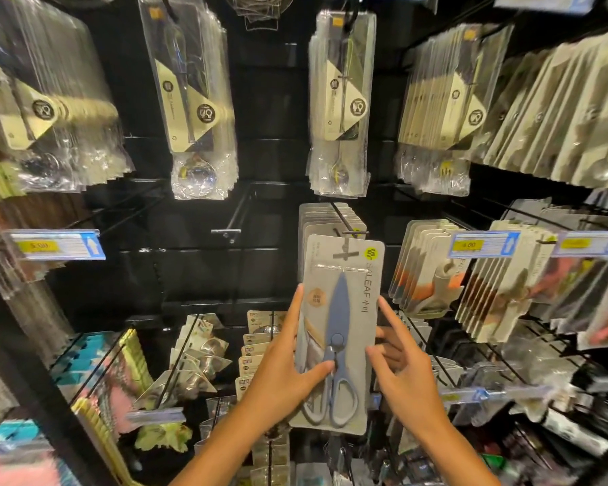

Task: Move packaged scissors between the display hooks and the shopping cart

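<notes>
I note the left hand [288, 373] pinching the scissors pack [337, 331] at the hook [348, 224]; the right hand [401, 366] fingers are spread beside it. Risk: the hang slot snags, tearing the card.

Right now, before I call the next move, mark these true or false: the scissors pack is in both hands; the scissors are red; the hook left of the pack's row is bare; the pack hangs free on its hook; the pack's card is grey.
1. False. The left hand grips the scissors pack; the right hand is open beside its edge.
2. False. The scissors are blue-grey.
3. True. That hook carries nothing.
4. False. It is held at the hook's tip; whether it is threaded cannot be told.
5. True.
</notes>
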The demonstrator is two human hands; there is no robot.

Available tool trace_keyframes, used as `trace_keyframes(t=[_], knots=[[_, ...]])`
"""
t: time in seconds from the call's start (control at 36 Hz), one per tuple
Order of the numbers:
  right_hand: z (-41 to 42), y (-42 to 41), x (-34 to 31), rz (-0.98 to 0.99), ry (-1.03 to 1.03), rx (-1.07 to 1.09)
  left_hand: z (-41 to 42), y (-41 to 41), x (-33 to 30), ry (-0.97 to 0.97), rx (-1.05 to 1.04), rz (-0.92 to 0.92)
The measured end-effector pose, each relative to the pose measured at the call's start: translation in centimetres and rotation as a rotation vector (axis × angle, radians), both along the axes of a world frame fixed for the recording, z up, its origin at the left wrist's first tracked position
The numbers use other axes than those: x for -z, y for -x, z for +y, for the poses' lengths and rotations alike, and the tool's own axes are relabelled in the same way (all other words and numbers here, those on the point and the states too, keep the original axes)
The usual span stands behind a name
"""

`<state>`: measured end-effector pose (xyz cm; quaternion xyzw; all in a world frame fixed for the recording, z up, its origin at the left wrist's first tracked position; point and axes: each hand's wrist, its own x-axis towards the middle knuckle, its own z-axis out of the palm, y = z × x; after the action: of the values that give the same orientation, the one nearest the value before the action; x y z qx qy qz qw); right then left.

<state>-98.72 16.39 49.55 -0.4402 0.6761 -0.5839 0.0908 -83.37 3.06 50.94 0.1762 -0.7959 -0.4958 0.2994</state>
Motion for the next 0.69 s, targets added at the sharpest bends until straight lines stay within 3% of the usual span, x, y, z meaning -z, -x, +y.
trace_keyframes(t=[0.39, 0.69], knots=[[-0.7, 1.9, -0.6, -0.002, 0.011, -0.044, -0.9, 0.9, -0.2, -0.071, 0.050, 0.006], [-4.5, 3.8, 0.6, 0.099, -0.173, -0.219, -4.4, 4.0, 0.8, 0.010, -0.004, -0.117]])
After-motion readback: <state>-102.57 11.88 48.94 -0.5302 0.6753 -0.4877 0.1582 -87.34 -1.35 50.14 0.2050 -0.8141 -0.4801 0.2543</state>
